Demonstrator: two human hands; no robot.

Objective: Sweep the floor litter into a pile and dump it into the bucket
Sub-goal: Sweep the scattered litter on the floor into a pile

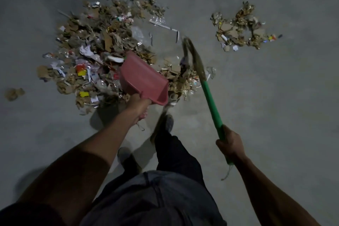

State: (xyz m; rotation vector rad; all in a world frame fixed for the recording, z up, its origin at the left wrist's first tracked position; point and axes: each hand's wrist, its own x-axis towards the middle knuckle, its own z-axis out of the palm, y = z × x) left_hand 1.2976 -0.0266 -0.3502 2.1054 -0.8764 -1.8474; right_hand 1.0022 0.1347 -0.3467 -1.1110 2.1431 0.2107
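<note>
A big pile of cardboard scraps, paper and plastic litter covers the grey floor at centre left. My left hand grips the handle of a red dustpan, whose mouth points into the pile's right side. My right hand holds the green handle of a broom. Its straw head is lifted just right of the dustpan, above a smaller heap of scraps. No bucket is in view.
A separate small litter pile lies at the upper right. One loose cardboard scrap sits at the far left. My legs and shoes stand just behind the dustpan. Bare concrete floor surrounds everything.
</note>
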